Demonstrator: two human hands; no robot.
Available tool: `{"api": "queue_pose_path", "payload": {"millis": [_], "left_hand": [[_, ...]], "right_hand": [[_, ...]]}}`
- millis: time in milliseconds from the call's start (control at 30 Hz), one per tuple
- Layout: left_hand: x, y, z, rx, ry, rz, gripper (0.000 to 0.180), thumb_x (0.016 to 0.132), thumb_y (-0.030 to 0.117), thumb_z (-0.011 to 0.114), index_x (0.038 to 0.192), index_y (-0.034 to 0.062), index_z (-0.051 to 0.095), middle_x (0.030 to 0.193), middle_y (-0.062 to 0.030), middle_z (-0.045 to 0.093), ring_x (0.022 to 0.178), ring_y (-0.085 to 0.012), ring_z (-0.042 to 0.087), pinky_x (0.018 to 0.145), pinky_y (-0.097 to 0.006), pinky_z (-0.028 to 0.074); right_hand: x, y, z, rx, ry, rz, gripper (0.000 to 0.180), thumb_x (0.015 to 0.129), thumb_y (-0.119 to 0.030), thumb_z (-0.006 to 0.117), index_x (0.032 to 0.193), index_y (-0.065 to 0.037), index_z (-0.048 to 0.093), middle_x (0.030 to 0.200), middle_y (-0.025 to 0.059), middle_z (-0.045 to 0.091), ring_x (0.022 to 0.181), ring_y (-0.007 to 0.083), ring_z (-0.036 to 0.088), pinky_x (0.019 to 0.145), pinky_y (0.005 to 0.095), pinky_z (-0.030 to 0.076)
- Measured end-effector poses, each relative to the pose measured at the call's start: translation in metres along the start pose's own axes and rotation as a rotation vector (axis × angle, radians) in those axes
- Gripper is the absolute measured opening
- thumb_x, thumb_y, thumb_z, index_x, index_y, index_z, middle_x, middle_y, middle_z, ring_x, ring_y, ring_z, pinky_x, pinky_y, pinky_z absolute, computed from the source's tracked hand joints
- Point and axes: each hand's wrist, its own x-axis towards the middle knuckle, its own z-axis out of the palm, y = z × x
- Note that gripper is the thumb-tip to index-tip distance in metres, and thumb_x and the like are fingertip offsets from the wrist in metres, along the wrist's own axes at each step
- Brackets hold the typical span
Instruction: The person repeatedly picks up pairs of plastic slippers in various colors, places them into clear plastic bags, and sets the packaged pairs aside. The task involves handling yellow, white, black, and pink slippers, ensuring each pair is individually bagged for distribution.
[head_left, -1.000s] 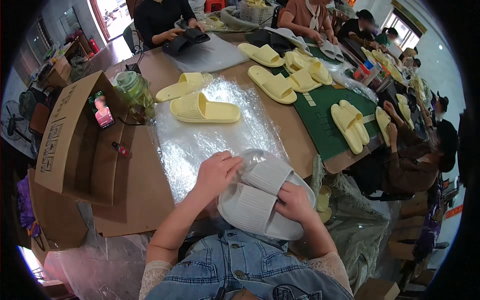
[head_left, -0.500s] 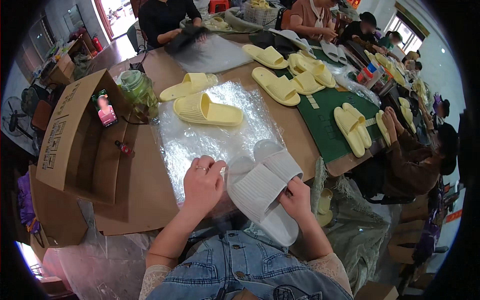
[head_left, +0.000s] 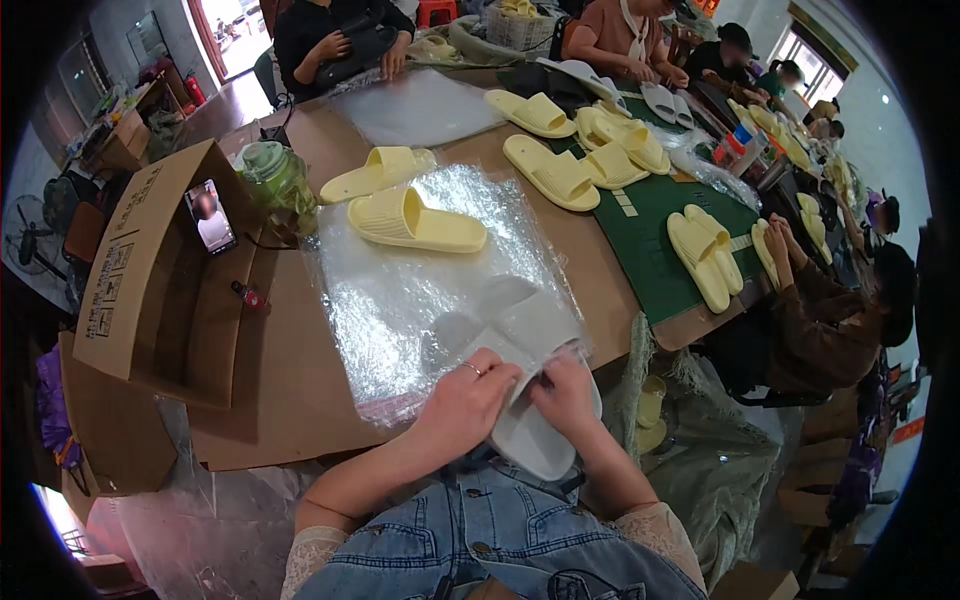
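A pair of light grey slippers (head_left: 535, 445) lies tilted before me, toes pointing away, with clear plastic film over the toes and straps. My right hand (head_left: 565, 395) grips the pair near the strap openings. My left hand (head_left: 472, 400) is closed at the near left side of the straps, apparently pinching the edge of the clear bag; its fingertips are partly hidden. Under the toes lies a stack of clear plastic bags (head_left: 385, 330). At its far end sit two pale yellow slippers, the nearer one (head_left: 440, 230) on the bags and the other (head_left: 370, 175) just behind.
An open cardboard box (head_left: 150, 280) holding a phone (head_left: 211, 216) stands at left, beside a green-tinted jar (head_left: 272, 185). More yellow slippers (head_left: 555, 172) lie at right, some on a green board (head_left: 655, 255). Other people work around the table's far and right sides.
My left hand has moved right and down to the slippers' straps. The grey pair has shifted slightly, and film now covers more of it. Across the table, a person has lifted a dark item.
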Motion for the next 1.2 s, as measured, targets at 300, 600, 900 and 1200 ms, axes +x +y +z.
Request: {"api": "queue_pose_path", "payload": {"millis": [300,600,900,1200], "left_hand": [[-0.009,0.025,0.025,-0.350,-0.203,0.087,0.018,0.091,0.006,0.067,0.109,0.0044,0.071,0.097,-0.0107,0.065,0.081,-0.0284,0.066,0.070,-0.036,0.053],[-0.026,0.036,-0.006,-0.539,-0.449,0.130,0.017,0.092,0.007,0.067,0.109,0.0049,0.071,0.095,-0.0100,0.064,0.083,-0.0258,0.066,0.072,-0.035,0.053],[-0.013,0.005,-0.045,-0.071,-0.672,0.019,0.029,0.095,0.023,0.066,0.118,0.0060,0.068,0.109,-0.0139,0.065,0.095,-0.0360,0.064,0.084,-0.042,0.053],[0.019,-0.064,-0.062,0.303,0.110,-0.008,0.049,0.079,0.027,0.081,0.123,0.0109,0.066,0.137,-0.0136,0.054,0.124,-0.0352,0.050,0.103,-0.045,0.044]], "right_hand": [[0.027,-0.006,0.035,0.106,-0.097,0.080,0.020,0.085,-0.020,0.065,0.091,-0.002,0.059,0.092,0.0191,0.057,0.079,0.0433,0.059,0.067,0.0505,0.047],[0.091,-0.013,0.059,-0.106,0.150,0.093,0.022,0.088,-0.020,0.066,0.088,0.001,0.060,0.093,0.0219,0.059,0.080,0.0433,0.062,0.072,0.0529,0.050],[0.126,0.001,0.081,-0.122,0.182,0.070,0.027,0.090,-0.020,0.066,0.104,0.001,0.059,0.105,0.0231,0.057,0.092,0.0428,0.062,0.078,0.0504,0.051],[-0.003,-0.011,0.008,0.066,-0.049,-0.138,0.035,0.086,-0.014,0.073,0.119,-0.007,0.068,0.119,0.0172,0.063,0.106,0.0373,0.061,0.092,0.0482,0.050]]}}
